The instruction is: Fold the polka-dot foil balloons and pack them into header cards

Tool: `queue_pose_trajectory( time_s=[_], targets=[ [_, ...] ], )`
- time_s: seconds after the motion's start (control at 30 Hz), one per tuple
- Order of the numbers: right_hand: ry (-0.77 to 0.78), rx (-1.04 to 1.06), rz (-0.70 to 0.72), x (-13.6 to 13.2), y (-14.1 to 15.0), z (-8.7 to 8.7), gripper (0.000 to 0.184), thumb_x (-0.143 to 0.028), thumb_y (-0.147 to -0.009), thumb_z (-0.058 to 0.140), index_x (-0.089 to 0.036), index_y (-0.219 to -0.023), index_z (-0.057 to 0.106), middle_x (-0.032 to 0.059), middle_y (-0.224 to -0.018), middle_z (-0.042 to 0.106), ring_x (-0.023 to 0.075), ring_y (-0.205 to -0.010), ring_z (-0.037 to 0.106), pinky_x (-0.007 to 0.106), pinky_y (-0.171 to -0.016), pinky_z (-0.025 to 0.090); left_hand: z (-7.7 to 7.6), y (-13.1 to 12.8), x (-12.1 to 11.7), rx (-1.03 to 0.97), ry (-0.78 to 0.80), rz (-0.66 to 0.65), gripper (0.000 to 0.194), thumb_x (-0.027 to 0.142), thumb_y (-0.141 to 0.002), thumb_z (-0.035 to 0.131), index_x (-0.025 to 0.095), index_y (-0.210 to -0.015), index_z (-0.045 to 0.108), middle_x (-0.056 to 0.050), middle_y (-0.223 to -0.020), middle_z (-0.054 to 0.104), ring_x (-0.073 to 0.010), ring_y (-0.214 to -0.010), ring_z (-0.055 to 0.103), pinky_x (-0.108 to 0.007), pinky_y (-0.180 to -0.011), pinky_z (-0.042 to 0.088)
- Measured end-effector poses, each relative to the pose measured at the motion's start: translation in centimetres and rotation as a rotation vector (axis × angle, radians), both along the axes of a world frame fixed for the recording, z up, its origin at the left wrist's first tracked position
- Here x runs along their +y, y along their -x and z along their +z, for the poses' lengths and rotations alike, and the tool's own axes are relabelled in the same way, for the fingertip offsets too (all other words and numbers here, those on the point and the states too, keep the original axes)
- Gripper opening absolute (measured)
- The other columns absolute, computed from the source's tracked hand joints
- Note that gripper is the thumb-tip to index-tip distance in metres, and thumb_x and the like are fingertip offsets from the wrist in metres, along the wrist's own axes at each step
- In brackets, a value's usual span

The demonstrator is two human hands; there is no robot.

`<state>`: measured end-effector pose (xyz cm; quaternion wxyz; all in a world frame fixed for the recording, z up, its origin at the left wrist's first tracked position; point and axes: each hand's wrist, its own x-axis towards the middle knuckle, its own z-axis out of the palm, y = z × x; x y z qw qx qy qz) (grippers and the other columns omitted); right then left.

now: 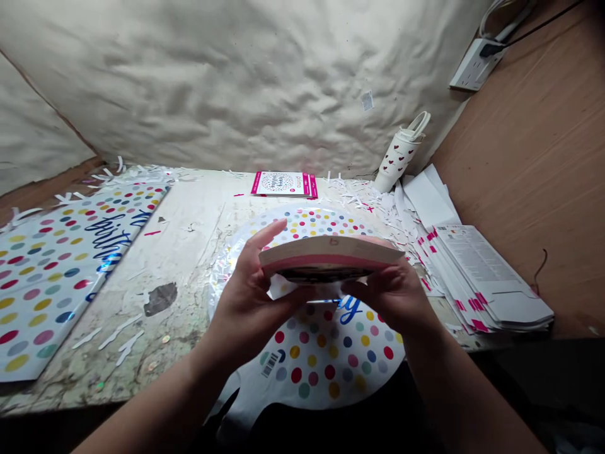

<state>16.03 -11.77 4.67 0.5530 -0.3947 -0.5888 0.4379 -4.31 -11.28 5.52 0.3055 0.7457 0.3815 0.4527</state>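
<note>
Between my two hands is a bent piece of printed card (pixel 332 250), bowed so that its pale edge arches upward; a pink band and a dark hollow show beneath it. My left hand (pixel 248 296) grips its left end, thumb below and index finger stretched out past the top. The right end is pinched by my right hand (pixel 394 290), with the thumb underneath. Below the card lies a flat, round foil balloon (pixel 321 359) with coloured dots, blue lettering and a barcode near its tail. My hands and the card hide the balloon's middle.
At left lies a dotted foil sheet (pixel 51 271) with blue "birthday" lettering. Pink-edged packets (pixel 283 183) sit at the back. A heart-patterned tumbler (pixel 399 157) stands back right, among paper scraps (pixel 368 195). Stacked cards (pixel 491 277) lie right, below a power strip (pixel 476 64).
</note>
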Motion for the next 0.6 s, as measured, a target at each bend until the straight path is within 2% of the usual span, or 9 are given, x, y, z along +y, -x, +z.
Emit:
queue_pose_trajectory(
  time_s=[0.07,0.13,0.17,0.23,0.3,0.37,0.47,0.6],
  targets=[
    [-0.025,-0.022,-0.066,0.7,-0.4,0.6,0.028,-0.029,-0.070,0.072,-0.025,-0.096,0.063,0.0016,-0.097,0.067,0.0202,-0.088,0.063,0.033,-0.076,0.052,0.5,0.5,0.5,-0.151,0.179,-0.015,0.044,0.027,-0.079,0.064,0.024,-0.121,0.052,-0.004,-0.102,0.066,-0.0223,-0.089,0.063,-0.037,-0.075,0.054],
    [-0.014,-0.099,-0.059,2.1,-1.0,0.9,0.017,-0.036,-0.076,0.065,-0.021,-0.084,0.065,0.0022,-0.082,0.068,0.0191,-0.076,0.063,0.031,-0.066,0.051,0.7,1.0,1.1,-0.184,0.382,-0.087,0.020,0.029,-0.076,0.066,0.018,-0.092,0.067,-0.003,-0.088,0.069,-0.0213,-0.083,0.064,-0.031,-0.071,0.052],
    [0.008,-0.181,-0.044,2.8,-1.2,0.8,0.022,-0.040,-0.080,0.059,-0.019,-0.078,0.065,0.0027,-0.074,0.066,0.0183,-0.070,0.062,0.029,-0.060,0.050,0.6,1.2,1.4,-0.129,0.480,-0.129,0.016,0.031,-0.075,0.066,0.016,-0.079,0.068,-0.003,-0.078,0.069,-0.0198,-0.076,0.064,-0.027,-0.065,0.051],
    [0.024,-0.404,-0.106,4.1,-1.5,0.1,0.033,-0.042,-0.086,0.048,-0.017,-0.071,0.063,0.0026,-0.064,0.062,0.0161,-0.061,0.058,0.027,-0.055,0.046,-0.4,1.3,1.8,-0.020,0.686,-0.169,0.027,0.036,-0.074,0.065,0.013,-0.060,0.063,-0.002,-0.057,0.063,-0.0146,-0.057,0.060,-0.021,-0.050,0.044],
    [-0.069,-0.640,-0.217,4.4,-1.2,-1.3,0.030,-0.037,-0.088,0.046,-0.017,-0.075,0.063,0.0034,-0.067,0.063,0.0164,-0.064,0.058,0.029,-0.060,0.047,-2.3,1.1,1.8,-0.037,0.893,-0.141,0.031,0.039,-0.072,0.064,0.013,-0.055,0.058,0.001,-0.043,0.054,-0.0102,-0.042,0.051,-0.019,-0.040,0.034],
    [-0.225,-0.814,-0.165,3.5,-0.3,-2.9,0.018,-0.026,-0.088,0.048,-0.018,-0.086,0.064,0.0051,-0.081,0.066,0.0176,-0.076,0.060,0.030,-0.072,0.047,-4.3,0.7,1.1,-0.163,1.051,-0.090,0.028,0.039,-0.069,0.064,0.013,-0.059,0.057,0.001,-0.042,0.053,-0.0091,-0.038,0.048,-0.018,-0.039,0.032],
    [-0.374,-0.904,0.063,0.9,1.4,-4.5,0.017,-0.016,-0.086,0.049,-0.019,-0.093,0.065,0.0060,-0.093,0.067,0.0170,-0.086,0.060,0.028,-0.078,0.047,-6.1,0.1,-0.4,-0.286,1.139,-0.049,0.025,0.036,-0.067,0.064,0.012,-0.062,0.059,0.000,-0.043,0.056,-0.0093,-0.040,0.048,-0.019,-0.043,0.036],
    [-0.407,-0.938,0.056,-1.1,2.9,-4.7,0.015,-0.016,-0.086,0.049,-0.017,-0.090,0.064,0.0061,-0.087,0.067,0.0170,-0.083,0.060,0.027,-0.076,0.046,-6.0,-0.4,-1.6,-0.314,1.082,-0.039,0.027,0.036,-0.070,0.062,0.012,-0.058,0.058,0.000,-0.042,0.055,-0.0087,-0.040,0.047,-0.019,-0.044,0.035]
  ],
)
